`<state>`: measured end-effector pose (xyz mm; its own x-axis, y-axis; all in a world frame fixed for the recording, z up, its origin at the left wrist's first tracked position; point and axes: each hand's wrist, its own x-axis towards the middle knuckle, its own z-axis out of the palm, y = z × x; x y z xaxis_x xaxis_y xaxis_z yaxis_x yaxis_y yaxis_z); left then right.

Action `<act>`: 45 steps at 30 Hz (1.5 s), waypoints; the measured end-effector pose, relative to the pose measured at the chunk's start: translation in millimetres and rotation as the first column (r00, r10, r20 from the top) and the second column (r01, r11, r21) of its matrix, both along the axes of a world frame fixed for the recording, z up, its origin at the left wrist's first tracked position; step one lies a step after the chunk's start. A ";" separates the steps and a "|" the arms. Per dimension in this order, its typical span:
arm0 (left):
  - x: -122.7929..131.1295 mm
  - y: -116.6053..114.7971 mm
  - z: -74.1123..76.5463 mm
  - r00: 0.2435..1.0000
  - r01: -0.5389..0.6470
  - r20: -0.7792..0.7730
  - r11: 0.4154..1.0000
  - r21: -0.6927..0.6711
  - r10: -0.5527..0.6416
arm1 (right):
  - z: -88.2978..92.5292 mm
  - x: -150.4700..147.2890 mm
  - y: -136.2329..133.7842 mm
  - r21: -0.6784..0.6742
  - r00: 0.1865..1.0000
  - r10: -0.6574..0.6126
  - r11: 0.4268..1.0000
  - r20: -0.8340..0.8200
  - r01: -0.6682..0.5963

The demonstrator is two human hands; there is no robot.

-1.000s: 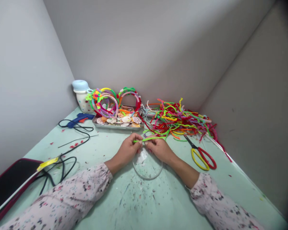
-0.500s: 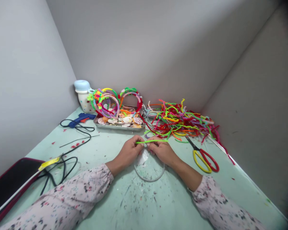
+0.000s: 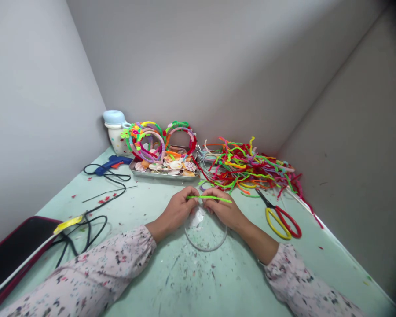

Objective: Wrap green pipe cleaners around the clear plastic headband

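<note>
My left hand (image 3: 181,206) is closed, thumb and fingers pinching a bright green pipe cleaner (image 3: 218,199). The pipe cleaner runs rightward across the fingers of my right hand (image 3: 222,208), its far end loose. Those fingers are bent and pinched close to the left fingertips, at a thin grey hoop-shaped headband (image 3: 206,250). The headband's curve faces me, and its upper part is hidden under both hands. Below the fingertips lies a crumpled white scrap (image 3: 197,218).
Behind the hands is a metal tray (image 3: 165,176) of seashells with wrapped headbands (image 3: 151,147). A heap of pipe cleaners (image 3: 247,167) and scissors (image 3: 284,222) are right. A blue glue gun (image 3: 110,165), cords, a lidded cup (image 3: 115,134) and a dark tablet-like object (image 3: 20,240) are left.
The loose right end of the green pipe cleaner has dipped slightly toward me, across my right hand. Both hands stay nearly in place.
</note>
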<state>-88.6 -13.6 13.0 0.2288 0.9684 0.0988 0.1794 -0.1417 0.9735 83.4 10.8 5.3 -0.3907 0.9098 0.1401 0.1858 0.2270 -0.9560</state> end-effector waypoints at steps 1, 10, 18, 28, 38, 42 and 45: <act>-0.1 0.1 -0.1 1.000 0.002 0.004 1.000 0.001 -0.002 | 0.7 0.4 -0.4 0.004 1.000 0.008 1.000 -0.003 -0.008; 0.1 1.0 -2.9 1.000 -0.004 0.020 1.000 -0.010 0.004 | 4.1 -2.1 -2.5 -0.021 0.999 -0.039 0.999 0.028 0.040; 0.7 -0.7 -0.4 1.000 -0.006 0.026 1.000 -0.022 0.006 | 0.6 0.8 -1.5 0.009 1.000 0.001 1.000 0.018 -0.001; 1.3 -1.3 -2.5 0.999 -0.023 0.036 0.999 -0.022 0.024 | 1.4 0.8 -1.4 0.023 1.000 0.003 1.000 0.023 -0.003; 1.0 -0.3 -5.0 0.997 -0.045 -0.064 0.999 0.029 0.046 | 0.6 -0.6 -1.7 0.030 0.998 -0.047 0.998 0.040 0.046; 0.6 -0.2 -4.5 0.997 -0.033 -0.071 0.999 0.039 0.036 | 2.4 -0.8 -2.1 0.049 0.999 -0.042 0.998 0.034 0.040; 1.1 -0.8 -2.8 0.998 -0.026 -0.060 0.999 0.030 0.028 | 4.1 -1.2 -2.2 0.074 0.998 -0.042 0.997 0.055 0.038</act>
